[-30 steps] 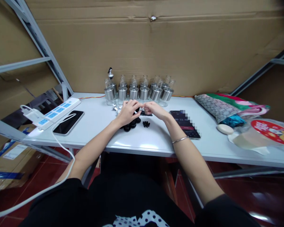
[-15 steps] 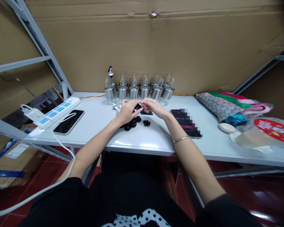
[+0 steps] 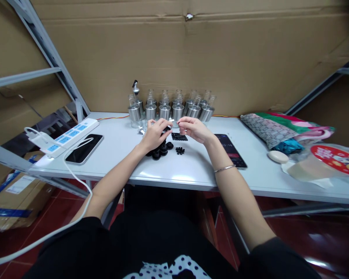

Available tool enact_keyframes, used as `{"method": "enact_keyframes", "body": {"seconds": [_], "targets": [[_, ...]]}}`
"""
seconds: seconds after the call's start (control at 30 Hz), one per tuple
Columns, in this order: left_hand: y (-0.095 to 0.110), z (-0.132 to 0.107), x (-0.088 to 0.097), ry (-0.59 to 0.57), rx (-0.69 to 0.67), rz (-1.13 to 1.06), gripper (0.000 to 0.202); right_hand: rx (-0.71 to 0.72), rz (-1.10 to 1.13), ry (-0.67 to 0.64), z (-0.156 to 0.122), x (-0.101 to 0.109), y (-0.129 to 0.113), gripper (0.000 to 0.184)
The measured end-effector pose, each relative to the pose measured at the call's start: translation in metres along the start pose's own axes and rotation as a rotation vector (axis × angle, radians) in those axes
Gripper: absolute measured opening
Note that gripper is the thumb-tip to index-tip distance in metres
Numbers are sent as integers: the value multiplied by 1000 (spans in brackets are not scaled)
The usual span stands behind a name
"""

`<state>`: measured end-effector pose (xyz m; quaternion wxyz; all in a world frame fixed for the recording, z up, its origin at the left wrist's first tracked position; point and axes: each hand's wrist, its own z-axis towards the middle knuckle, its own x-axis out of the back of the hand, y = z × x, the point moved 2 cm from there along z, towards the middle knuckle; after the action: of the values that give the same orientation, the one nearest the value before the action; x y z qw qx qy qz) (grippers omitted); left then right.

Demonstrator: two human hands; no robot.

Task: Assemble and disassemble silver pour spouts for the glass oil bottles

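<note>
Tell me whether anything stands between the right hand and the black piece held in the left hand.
Nothing visible does. The right hand is close beside the black piece in the left hand, with only air between; the black strip lies lower, on the table.

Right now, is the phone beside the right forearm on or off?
On: the phone shows lit digits and a red band.

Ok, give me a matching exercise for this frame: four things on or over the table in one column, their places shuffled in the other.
1 power strip
2 steel-sleeved bottles
3 small black part
4 white oval piece

A pinched in the left hand
B left end of the table
C right side, by the patterned bag
D back row, against the cardboard

Pairs: 1-B, 2-D, 3-A, 4-C
</note>
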<state>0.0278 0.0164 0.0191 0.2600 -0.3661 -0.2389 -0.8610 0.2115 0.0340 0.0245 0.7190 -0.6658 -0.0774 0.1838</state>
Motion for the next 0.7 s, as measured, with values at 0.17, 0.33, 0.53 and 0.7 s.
{"method": "enact_keyframes", "body": {"seconds": [0.17,0.33,0.53,0.7], "targets": [[-1,0,-1,8,-14,14,15,-121,-117,-49,-2,4,1,16],[-2,0,-1,29,-23,1,15,-115,-178,-61,-1,9,4,14],[-2,0,-1,17,-23,-12,15,-199,-323,-113,-1,14,8,8],[-2,0,-1,-18,-10,-8,17,-230,-411,-110,0,18,13,11]]}}
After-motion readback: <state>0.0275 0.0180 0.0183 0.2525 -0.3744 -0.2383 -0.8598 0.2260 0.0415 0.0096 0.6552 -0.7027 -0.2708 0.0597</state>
